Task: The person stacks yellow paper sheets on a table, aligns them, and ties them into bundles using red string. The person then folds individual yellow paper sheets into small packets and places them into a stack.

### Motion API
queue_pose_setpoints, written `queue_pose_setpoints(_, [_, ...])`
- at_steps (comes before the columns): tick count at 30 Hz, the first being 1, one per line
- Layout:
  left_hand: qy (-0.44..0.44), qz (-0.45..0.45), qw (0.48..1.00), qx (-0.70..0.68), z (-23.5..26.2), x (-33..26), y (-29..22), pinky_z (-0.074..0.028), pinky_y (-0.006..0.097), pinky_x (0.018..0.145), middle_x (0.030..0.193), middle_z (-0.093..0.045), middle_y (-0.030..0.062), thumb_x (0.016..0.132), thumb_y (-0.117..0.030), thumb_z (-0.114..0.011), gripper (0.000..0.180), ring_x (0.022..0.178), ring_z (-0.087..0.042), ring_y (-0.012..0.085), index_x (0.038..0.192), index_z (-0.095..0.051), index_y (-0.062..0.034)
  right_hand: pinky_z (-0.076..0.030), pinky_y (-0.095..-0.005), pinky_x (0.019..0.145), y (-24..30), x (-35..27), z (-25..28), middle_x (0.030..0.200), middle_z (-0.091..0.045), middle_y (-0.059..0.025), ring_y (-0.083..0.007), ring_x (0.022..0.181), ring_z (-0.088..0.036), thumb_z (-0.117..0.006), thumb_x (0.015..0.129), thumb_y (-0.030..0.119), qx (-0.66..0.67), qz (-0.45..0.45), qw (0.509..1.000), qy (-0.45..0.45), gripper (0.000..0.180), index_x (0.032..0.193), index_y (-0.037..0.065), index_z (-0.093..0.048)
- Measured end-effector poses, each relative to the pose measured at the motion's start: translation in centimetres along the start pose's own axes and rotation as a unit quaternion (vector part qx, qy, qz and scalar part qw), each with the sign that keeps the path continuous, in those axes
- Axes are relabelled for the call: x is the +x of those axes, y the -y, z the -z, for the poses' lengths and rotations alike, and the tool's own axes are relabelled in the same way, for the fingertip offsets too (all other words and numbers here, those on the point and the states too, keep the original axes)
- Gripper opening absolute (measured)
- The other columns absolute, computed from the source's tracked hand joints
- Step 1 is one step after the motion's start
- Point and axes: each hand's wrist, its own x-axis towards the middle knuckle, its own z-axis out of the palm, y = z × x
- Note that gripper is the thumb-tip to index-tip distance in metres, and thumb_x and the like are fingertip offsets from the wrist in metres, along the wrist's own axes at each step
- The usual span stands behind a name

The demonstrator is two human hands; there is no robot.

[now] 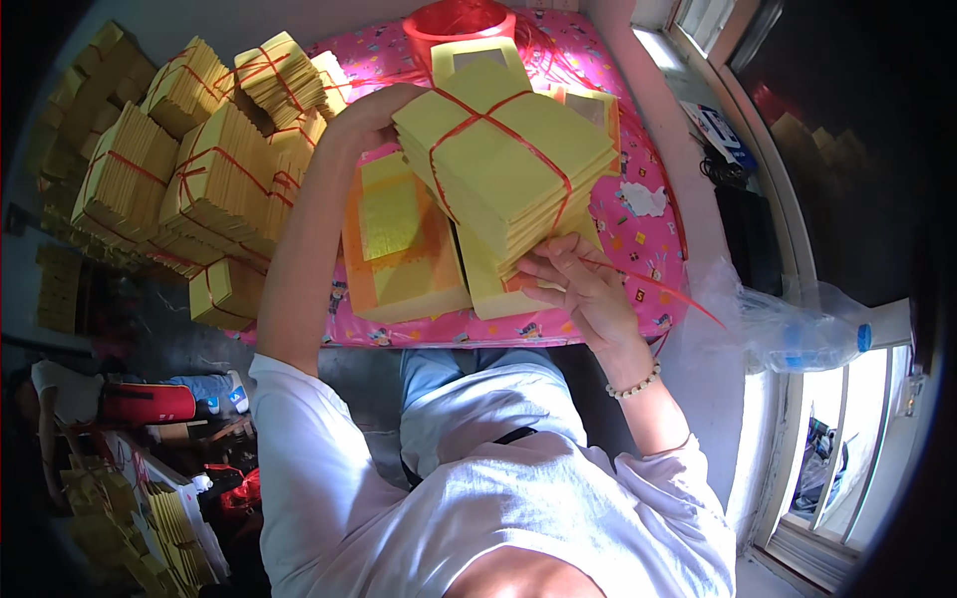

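A thick stack of yellow paper sheets or envelopes [508, 159], tied crosswise with flat red string, sits tilted over the pink table. My left hand [384, 108] grips its far left edge, with the fingers mostly hidden behind the stack. At its near right corner my right hand [588, 289], with a bead bracelet on the wrist, has thumb and fingers bent around the red string [658, 284]. The string's loose end trails off to the right. Beneath lie a yellow stack with an orange border [409, 284] and another yellow stack [488, 289].
Several tied yellow bundles [224, 169] are piled at the left. A red tub [459, 22] with loose red string stands at the table's [528, 327] far side. A crumpled white tissue [643, 199] lies right; a clear plastic bottle [812, 339] sits by the window.
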Motion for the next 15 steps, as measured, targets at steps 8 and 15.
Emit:
queue_pose_setpoints(8, [-0.044, -0.041, 0.997, -0.053, -0.7, -2.2, 0.0, -0.043, 0.020, 0.053, 0.076, -0.060, -0.0044, 0.093, -0.035, -0.055, 0.027, 0.064, -0.053, 0.0036, 0.092, -0.064, -0.0094, -0.057, -0.0318, 0.080, 0.1, -0.2, -1.3, 0.105, -0.063, -0.0086, -0.0225, 0.101, -0.064, -0.053, 0.096, 0.015, -0.084, 0.061, 0.994, -0.031, 0.010, 0.100, 0.005, -0.054])
queue_pose_setpoints(15, [-0.035, -0.211, 0.949, -0.230, -0.7, -5.6, -0.1, -0.047, 0.023, 0.060, 0.084, -0.061, -0.0020, 0.096, -0.027, -0.050, 0.026, 0.071, -0.055, 0.0037, 0.105, -0.062, -0.0051, -0.053, -0.0266, 0.077, 2.6, 1.7, -1.4, 0.104, -0.063, -0.0067, -0.0144, 0.092, -0.063, -0.055, 0.095, 0.017, -0.184, 0.241, 0.950, -0.073, 0.012, 0.096, 0.005, -0.055])
